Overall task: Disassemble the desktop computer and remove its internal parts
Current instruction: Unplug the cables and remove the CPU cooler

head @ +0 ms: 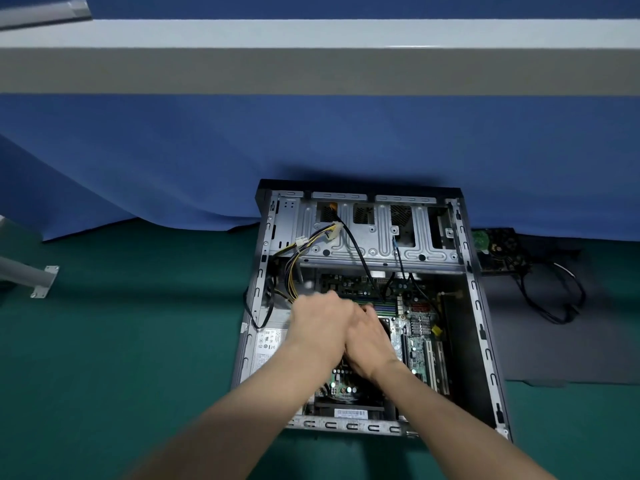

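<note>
Case [485,341] lying open on mat [138,375], side panel off, board [419,341] sitting on its floor. Both hands reaching inside, meeting over board's middle: left hand [318,323] blurring, right hand [370,344] touching it. Fingers hiding under knuckles, so cannot tell whether either is gripping anything (blur not helping). Judging handling: board thin, stiff, fragile, wanting holding by edges, not chips. Cables [294,268] soft, wanting pulling at plug, not wire.

Blue cloth [311,150] hangs below a grey ledge [311,71] onto green floor [104,358].
</note>
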A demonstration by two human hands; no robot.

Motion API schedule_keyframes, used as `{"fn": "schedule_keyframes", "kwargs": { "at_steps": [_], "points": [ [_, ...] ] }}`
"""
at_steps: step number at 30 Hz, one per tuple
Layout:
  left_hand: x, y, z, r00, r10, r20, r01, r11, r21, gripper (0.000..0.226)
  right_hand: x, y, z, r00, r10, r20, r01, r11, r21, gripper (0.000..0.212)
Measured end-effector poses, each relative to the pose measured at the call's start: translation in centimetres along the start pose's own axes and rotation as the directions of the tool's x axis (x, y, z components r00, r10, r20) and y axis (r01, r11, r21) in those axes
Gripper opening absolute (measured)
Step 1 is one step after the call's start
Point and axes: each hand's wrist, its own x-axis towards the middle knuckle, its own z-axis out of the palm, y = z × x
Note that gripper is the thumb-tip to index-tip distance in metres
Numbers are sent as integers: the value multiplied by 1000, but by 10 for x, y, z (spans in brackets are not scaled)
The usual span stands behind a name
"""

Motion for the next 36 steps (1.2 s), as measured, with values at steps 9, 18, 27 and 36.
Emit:
{"fn": "schedule_keyframes", "kwargs": {
  "at_steps": [9,18,27,36],
  "points": [
    [-4,-20,25,885,-438,156,458,763,-457,29,-1,-2,0,998,46,-49,-45,999,4,61],
    [-57,-32,46,967,-254,-7,236,906,-353,46,-17,7,-5,995,37,96,-42,998,41,125],
    [-60,-19,47,987,-161,5,160,975,-156,34,-13,10,2,998,37,45,-36,999,-19,115],
    [-59,-16,45,994,-112,7,112,988,-103,32,-13,9,-1,998,46,52,-45,999,-7,109]
  ]
}}
